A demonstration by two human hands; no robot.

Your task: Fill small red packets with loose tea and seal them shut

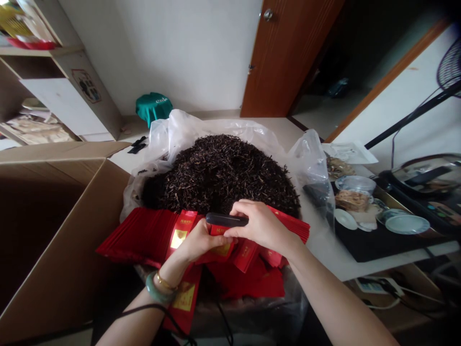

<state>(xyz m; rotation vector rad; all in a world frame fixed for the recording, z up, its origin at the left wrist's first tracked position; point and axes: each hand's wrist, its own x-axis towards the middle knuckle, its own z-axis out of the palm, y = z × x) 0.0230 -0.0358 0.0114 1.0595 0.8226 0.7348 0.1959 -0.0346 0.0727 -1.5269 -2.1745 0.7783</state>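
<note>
My left hand (200,239) is closed on a small red packet (220,251) with gold print, thumb along its front. In my right hand (254,220) is a black oblong device (226,220), lying across the packet's top edge; its kind I cannot make out. My right thumb and a finger reach down by the packet, near my left thumb. Just beyond both hands rises a heap of dark dried tea leaves (219,168) in a clear plastic bag (252,129). Rows of red packets (144,235) stand on the left, and more red packets (252,278) lie below.
An open cardboard box (104,211) stands at the left. On the right, a dark mat (363,250) bears dishes (406,224). Black cords (154,306) hang near my left forearm. A green-covered stool (154,109) and a brown door (277,62) are behind.
</note>
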